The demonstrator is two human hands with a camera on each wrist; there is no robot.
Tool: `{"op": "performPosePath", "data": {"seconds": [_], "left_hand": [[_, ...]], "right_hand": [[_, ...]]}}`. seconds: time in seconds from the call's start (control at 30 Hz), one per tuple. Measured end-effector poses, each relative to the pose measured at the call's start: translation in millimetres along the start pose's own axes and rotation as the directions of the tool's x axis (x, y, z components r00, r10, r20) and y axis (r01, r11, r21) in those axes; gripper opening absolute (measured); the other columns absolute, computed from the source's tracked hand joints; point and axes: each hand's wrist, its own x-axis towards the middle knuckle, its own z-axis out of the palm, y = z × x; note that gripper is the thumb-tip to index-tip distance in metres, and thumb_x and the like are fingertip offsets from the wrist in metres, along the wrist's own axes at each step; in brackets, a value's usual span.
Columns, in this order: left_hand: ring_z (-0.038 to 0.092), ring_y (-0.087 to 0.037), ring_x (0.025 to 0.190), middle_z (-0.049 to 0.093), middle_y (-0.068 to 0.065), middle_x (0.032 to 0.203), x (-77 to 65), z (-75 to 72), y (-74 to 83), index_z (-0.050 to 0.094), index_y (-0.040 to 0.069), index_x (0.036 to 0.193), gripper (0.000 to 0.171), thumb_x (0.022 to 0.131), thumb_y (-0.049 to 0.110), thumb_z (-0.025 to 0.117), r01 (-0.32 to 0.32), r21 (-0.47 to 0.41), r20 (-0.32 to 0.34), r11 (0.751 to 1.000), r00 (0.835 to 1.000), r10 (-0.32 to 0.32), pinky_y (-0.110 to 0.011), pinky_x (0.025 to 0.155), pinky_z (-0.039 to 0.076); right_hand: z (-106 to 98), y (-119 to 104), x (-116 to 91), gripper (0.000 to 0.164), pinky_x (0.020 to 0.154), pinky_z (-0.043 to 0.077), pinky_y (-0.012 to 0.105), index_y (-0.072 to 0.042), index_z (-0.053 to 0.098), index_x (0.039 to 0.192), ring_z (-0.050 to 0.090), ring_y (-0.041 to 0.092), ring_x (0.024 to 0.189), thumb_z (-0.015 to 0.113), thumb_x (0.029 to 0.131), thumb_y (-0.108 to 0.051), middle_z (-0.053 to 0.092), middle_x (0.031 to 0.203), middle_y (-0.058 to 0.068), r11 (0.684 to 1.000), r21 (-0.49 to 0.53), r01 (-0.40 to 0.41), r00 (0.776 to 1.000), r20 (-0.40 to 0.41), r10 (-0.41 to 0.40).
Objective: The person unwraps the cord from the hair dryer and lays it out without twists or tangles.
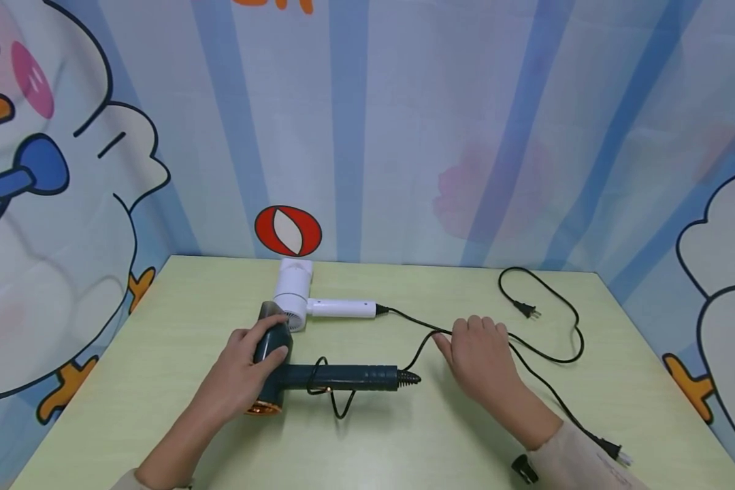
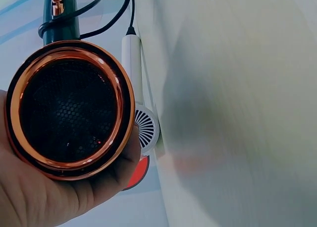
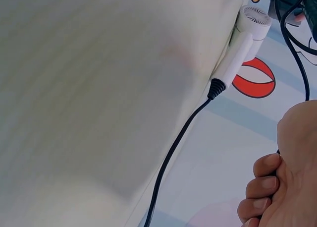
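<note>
My left hand [image 1: 239, 374] grips the barrel of a dark green hair dryer [image 1: 355, 378], thumb and fingers on opposite sides. Its handle points right, with a loop of black cord [image 1: 339, 414] round it. In the left wrist view the dryer's copper-rimmed end [image 2: 69, 110] faces the camera. To the right, my right hand [image 1: 484, 361] holds the green dryer's cord [image 1: 418, 350]; the right wrist view shows its fingers [image 3: 262, 187] curled round it. Just behind the green dryer lies a white hair dryer [image 1: 343, 308], its handle also pointing right.
The white dryer's black cord [image 1: 413, 318] runs rightward past my right hand. One plug [image 1: 525, 309] lies at the back right, another plug [image 1: 609, 447] at the front right. A small black object [image 1: 523, 468] is beside my right sleeve. A printed curtain [image 1: 404, 136] hangs behind the table [image 1: 429, 442].
</note>
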Motion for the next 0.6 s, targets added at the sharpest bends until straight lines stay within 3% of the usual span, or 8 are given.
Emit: {"op": "performPosePath", "data": {"seconds": [0.6], "left_hand": [[0.053,-0.042,0.116,0.036,-0.023,0.147,0.2,3.6,-2.5,0.037,0.040,0.152,0.053,0.103,0.049,0.053,0.004,0.016,0.004,1.000,1.000,-0.004,-0.050,0.080,0.055]], "right_hand": [[-6.2,-3.9,12.6,0.050,0.061,0.028,0.039,-0.010,0.037,0.068,0.035,0.026,0.060,0.053,0.104,-0.041,0.035,0.064,0.006,0.998,0.049,-0.040,0.999,-0.003,0.041]]}}
